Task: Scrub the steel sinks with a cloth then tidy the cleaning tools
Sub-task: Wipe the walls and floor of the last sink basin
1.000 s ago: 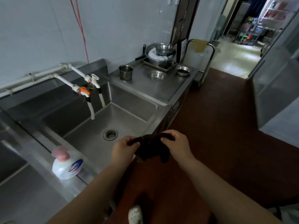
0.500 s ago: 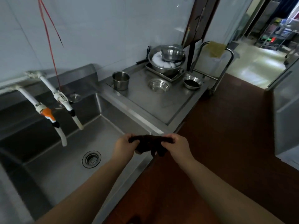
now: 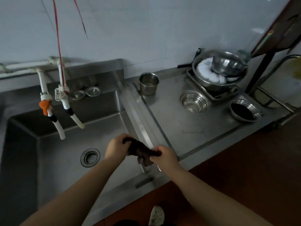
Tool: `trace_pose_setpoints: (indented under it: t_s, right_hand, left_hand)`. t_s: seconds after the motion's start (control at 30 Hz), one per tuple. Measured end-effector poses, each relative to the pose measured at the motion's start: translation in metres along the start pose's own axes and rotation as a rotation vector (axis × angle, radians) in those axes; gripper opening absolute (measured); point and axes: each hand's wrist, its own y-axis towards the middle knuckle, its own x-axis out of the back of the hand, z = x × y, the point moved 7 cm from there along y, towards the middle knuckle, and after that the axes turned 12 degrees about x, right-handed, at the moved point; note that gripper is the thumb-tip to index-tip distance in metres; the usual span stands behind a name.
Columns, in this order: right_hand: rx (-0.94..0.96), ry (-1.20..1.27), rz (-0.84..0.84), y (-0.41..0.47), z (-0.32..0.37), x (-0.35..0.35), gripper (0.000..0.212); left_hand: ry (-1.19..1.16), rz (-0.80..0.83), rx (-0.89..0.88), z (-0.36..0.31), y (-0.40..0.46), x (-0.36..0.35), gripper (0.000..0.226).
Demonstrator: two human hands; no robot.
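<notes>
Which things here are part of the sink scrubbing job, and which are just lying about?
Part of the job:
dark cloth, held by left hand and right hand
steel sink
taps

Lying about:
steel cup
small empty bowl
bowl of dark liquid
stacked basins

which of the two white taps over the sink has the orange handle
The left white tap, nearer the picture's left edge; the right white tap has a white handle.

A grey stainless-steel counter (image 3: 187, 128) carries a small steel cup (image 3: 149, 84) near its back left corner, a shallow empty steel bowl (image 3: 194, 101), a steel bowl of dark liquid (image 3: 245, 110), and a flat steel tray (image 3: 216, 93) under a wide steel basin (image 3: 219, 79).
</notes>
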Motion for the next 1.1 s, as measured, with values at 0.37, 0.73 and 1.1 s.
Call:
trace_pose_setpoints:
  t_s: [0.37, 0.73, 1.1]
  right_hand:
    - [-0.082, 0.09, 0.107, 0.069, -0.038, 0.007, 0.022]
    - [-0.323, -0.104, 0.109, 0.068, -0.118, 0.018, 0.015]
    - [-0.236, -0.177, 0.065, 0.096, -0.099, 0.017, 0.029]
  left_hand:
    - [0.071, -0.068, 0.062, -0.017, 0.08, -0.026, 0.011]
    - [0.284, 0.245, -0.089, -0.042, 0.134, -0.125, 0.017]
    - [0.341, 0.261, 0.079, 0.022, 0.076, -0.106, 0.034]
